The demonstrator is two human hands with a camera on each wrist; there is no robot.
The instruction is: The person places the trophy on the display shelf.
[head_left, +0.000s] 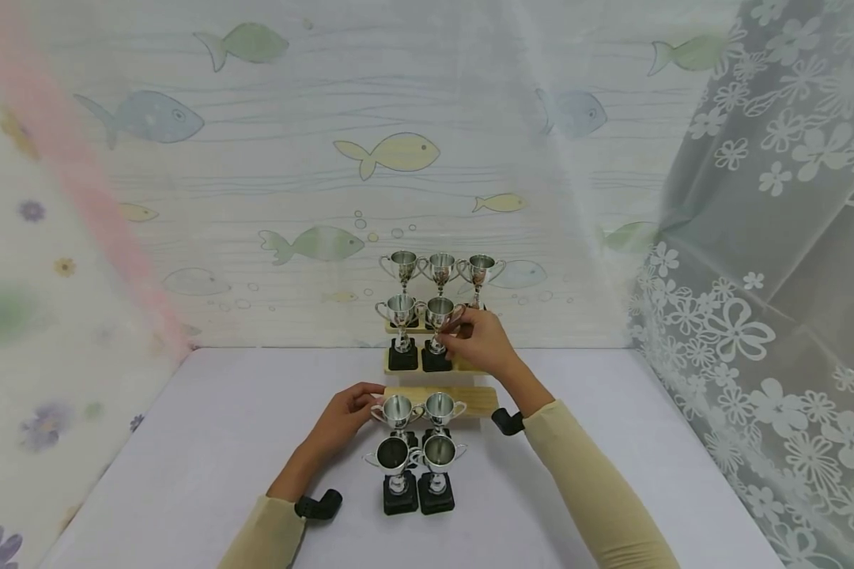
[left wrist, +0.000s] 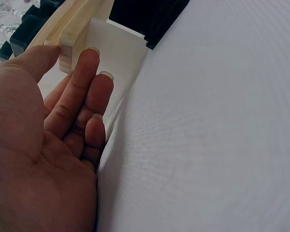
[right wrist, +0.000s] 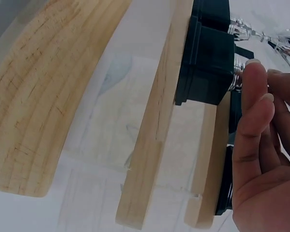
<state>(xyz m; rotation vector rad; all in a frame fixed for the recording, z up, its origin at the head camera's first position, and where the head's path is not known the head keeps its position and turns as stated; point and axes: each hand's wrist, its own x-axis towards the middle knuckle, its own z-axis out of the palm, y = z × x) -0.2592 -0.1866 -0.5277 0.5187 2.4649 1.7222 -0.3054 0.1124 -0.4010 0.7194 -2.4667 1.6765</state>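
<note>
The right hand (head_left: 478,340) pinches a trophy (head_left: 438,314) by its stem, perhaps because that narrow part offers the easiest hold; the trophy is on the middle shelf (head_left: 471,367), near the bench's (head_left: 242,395) back edge. The left hand (head_left: 341,419) pinches the left end of the lowest shelf (head_left: 480,401), probably to steady it. Four front trophies (head_left: 436,491) stand on the bench, nearer its front edge.
</note>
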